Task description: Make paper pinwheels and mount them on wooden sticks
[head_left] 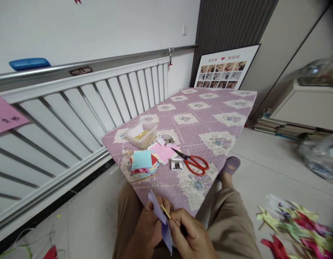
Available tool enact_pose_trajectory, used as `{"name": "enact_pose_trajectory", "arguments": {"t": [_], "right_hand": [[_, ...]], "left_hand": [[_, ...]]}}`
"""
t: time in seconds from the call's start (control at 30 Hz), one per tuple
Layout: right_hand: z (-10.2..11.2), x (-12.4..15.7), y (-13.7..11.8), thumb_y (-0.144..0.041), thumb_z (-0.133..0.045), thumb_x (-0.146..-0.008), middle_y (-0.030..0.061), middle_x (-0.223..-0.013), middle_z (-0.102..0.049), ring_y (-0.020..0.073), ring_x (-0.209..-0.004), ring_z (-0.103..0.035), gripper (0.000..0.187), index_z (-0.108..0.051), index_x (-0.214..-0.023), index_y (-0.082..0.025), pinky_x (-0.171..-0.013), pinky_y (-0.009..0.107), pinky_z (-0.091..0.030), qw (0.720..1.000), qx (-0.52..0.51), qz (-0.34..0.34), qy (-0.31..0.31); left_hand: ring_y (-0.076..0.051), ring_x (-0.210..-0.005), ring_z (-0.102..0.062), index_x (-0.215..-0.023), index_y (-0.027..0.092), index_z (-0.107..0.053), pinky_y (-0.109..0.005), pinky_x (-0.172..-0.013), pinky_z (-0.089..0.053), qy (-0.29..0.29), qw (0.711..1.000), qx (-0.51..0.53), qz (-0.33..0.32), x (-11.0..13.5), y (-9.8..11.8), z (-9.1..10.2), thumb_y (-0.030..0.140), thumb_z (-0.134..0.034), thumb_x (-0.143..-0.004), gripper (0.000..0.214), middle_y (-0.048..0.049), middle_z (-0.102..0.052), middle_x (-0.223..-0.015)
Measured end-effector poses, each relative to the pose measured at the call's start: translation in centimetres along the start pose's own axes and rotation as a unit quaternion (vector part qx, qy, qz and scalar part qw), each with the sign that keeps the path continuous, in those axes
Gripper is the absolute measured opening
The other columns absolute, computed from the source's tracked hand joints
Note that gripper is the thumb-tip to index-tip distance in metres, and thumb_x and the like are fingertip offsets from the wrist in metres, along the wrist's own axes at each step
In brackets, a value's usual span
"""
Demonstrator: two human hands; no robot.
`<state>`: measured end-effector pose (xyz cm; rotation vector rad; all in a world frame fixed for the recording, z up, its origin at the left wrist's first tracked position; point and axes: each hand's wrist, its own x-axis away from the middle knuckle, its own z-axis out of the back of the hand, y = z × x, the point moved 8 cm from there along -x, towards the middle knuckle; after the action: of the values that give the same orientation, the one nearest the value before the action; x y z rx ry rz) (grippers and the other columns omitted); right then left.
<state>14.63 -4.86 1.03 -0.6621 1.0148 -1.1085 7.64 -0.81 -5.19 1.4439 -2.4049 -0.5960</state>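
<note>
Floral cloth (193, 142) stretches away toward twelve o'clock. Low at six, my left hand (149, 223) curls closed around the purple paper (166, 238); my right hand (190, 232), knuckles bent, pinches the yellow stick (165, 211) beside it. From them, a clear tub (144, 143) at eleven holds sticks (141, 134), and a white box (172, 165) near twelve holds dark bits (177, 166). Paper squares (142, 160) pile before the tub; scissors (185, 157) lie at one; pinwheels (292, 230) crowd the floor (276, 162) at three.

Beyond the right hand (191, 230), scissors (185, 157) and box (176, 164) obstruct; farther tablecloth (192, 131) is free.
</note>
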Motion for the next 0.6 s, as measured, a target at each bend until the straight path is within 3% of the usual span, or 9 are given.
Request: {"name": "enact_pose_trajectory", "arguments": {"t": [0.6], "right_hand": [[0.17, -0.24, -0.92, -0.014, -0.043, -0.088, -0.0051, -0.06, -0.052, 0.0101, -0.05, -0.05, 0.015, -0.048, -0.077, -0.023, -0.049, 0.019, -0.039, 0.999, 0.037, 0.039, -0.004]], "left_hand": [[-0.009, -0.057, -0.038, -0.06, 0.019, -0.039, -0.024, -0.053, -0.032, 0.049, 0.998, -0.048, -0.003, 0.32, 0.35, 0.51, 0.03, -0.079, -0.058, 0.042, 0.0046, -0.04, -0.061]]}}
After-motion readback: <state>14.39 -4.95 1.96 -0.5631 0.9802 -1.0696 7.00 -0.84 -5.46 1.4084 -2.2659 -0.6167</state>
